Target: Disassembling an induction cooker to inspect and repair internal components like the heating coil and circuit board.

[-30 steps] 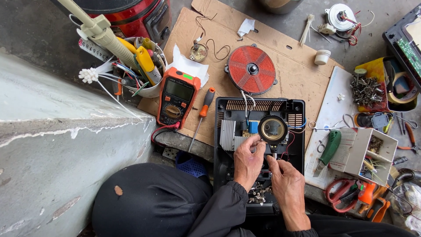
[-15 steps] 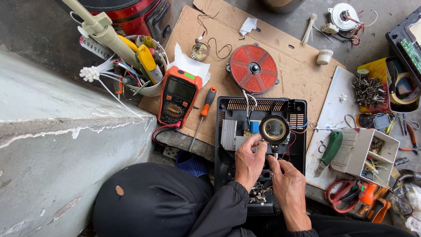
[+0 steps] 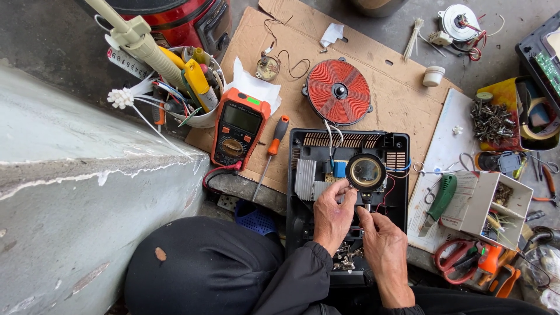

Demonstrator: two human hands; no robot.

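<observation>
An opened black appliance base (image 3: 306, 143) lies on the floor with its circuit board, grey heat sink (image 3: 304, 179) and wires showing. A round magnifier (image 3: 366, 171) stands over the board. My left hand (image 3: 331, 217) rests on the board just below the magnifier, fingertips pinched on a small part that I cannot make out. My right hand (image 3: 384, 245) sits beside it, its fingers curled at the magnifier's stem. A red copper coil disc (image 3: 339, 92) lies behind the base, tied to it by white wires.
An orange multimeter (image 3: 238, 127) and an orange-handled screwdriver (image 3: 272, 147) lie on brown cardboard (image 3: 402, 93) at left. A tub of tools (image 3: 189, 93) stands farther left. At right are a green-handled tool (image 3: 442, 195), a white parts box (image 3: 496, 210), screws (image 3: 491, 121) and red pliers (image 3: 461, 256).
Both hands stay at the board under the magnifier, with only slight finger shifts. The view has barely moved.
</observation>
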